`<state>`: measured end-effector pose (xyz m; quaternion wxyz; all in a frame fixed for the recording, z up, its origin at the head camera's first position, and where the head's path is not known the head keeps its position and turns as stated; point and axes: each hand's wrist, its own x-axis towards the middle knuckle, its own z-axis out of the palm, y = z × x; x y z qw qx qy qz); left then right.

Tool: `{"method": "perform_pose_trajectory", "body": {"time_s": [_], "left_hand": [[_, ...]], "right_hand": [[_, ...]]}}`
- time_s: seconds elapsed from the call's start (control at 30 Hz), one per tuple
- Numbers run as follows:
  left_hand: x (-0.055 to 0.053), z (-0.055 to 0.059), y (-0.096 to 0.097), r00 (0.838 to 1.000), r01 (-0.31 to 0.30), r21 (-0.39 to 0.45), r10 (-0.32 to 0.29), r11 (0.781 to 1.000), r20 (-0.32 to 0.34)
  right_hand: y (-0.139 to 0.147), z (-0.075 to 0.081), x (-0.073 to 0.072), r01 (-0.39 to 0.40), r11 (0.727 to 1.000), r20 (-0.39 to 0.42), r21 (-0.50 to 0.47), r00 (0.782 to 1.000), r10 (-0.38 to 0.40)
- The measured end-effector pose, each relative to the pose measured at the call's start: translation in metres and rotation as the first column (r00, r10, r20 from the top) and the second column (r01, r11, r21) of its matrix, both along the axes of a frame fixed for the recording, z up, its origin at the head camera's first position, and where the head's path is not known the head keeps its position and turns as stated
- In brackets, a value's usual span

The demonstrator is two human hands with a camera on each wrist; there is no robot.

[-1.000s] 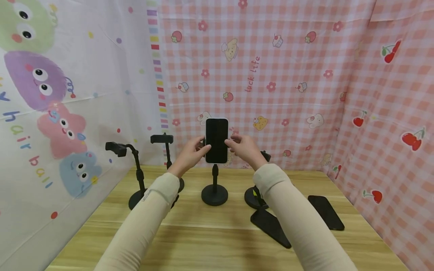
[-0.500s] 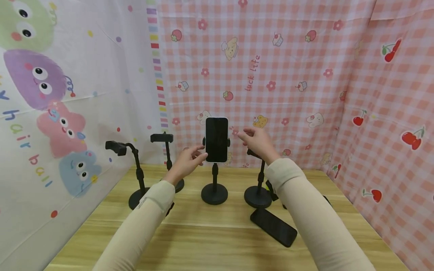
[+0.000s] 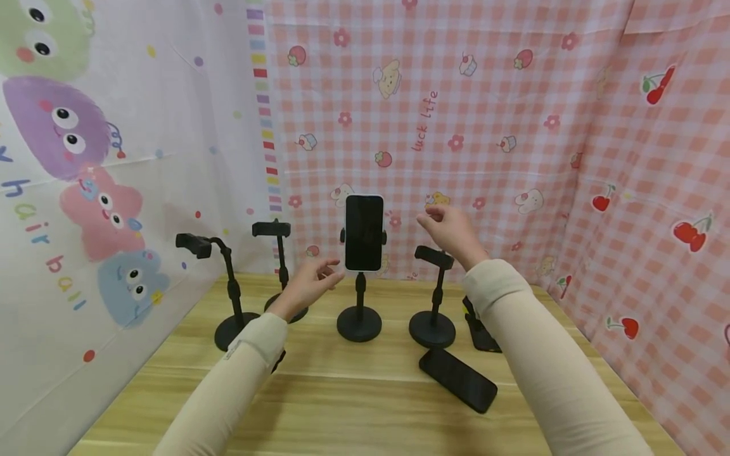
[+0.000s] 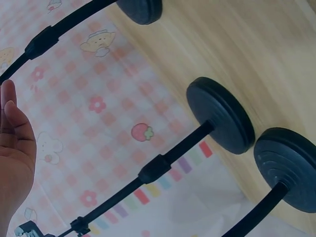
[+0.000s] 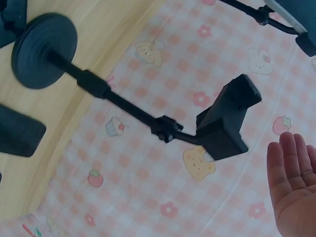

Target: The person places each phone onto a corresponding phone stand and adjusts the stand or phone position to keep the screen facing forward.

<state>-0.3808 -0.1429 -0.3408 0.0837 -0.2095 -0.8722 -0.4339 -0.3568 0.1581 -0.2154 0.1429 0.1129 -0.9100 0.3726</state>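
A person's left hand (image 3: 306, 286) and right hand (image 3: 450, 231) framed a phone (image 3: 364, 231) mounted on a stand (image 3: 359, 324) upon the counter (image 3: 353, 418), neither hand holding anything. The left hand, its fingers loosely extended, hung just off the phone's lower corner on that side; the right hand, palm bare and fingers out, was farther off, showing above the bare clamp (image 3: 433, 256) of a neighbouring stand.

From where I stood, seating the phone looked finished. The next move seemed to call for the right hand to dip to the spare phone (image 3: 458, 379), lying aslant on the counter below it, while the left hand helped spread that clamp to receive it.

The mounted phone, between the hands, stood upright, its screen dark and turned toward the person, with rounded corners and a thin pale rim. Clamp arms (image 3: 384, 237) gripped its long edges about midway, and no sideways lean was visible. Beyond the left hand waited two more stands (image 3: 234, 288), their clamps bare. A dark object (image 3: 483, 339) below the right hand, partly covered by the sleeve (image 3: 502, 285), could not be named for certain.
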Motion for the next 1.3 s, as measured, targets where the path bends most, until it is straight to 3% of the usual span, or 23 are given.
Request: {"method": "perform_pose_trajectory", "body": {"time_s": [0.27, 0.5, 0.67, 0.87, 1.13, 1.3], "left_hand": [[0.004, -0.011, 0.0, 0.997, 0.024, -0.164, -0.012, 0.986, 0.077], [0.002, -0.021, 0.005, 0.996, 0.059, -0.329, -0.035, 0.943, 0.078], [0.007, -0.021, 0.014, 0.996, 0.061, -0.404, -0.031, 0.913, 0.08], [0.013, -0.018, 0.025, 0.998, 0.046, -0.51, -0.016, 0.859, 0.062], [0.018, -0.019, 0.033, 0.997, 0.019, -0.67, 0.038, 0.742, 0.069], [0.019, -0.02, 0.035, 0.996, -0.007, -0.707, 0.069, 0.707, 0.059]], "right_hand": [[0.007, -0.004, -0.003, -0.004, 0.988, -0.051, 0.156, 0.999, 0.012], [0.012, -0.008, -0.004, 0.003, 0.962, -0.021, 0.272, 1.0, 0.003], [0.013, -0.012, -0.005, 0.015, 0.926, -0.013, 0.377, 1.0, -0.011], [0.012, -0.016, -0.004, 0.013, 0.88, 0.029, 0.475, 0.999, -0.031], [0.011, -0.021, -0.005, 0.02, 0.847, 0.057, 0.532, 0.997, -0.06], [0.008, -0.025, -0.004, 0.038, 0.809, 0.042, 0.586, 0.996, -0.077]]}}
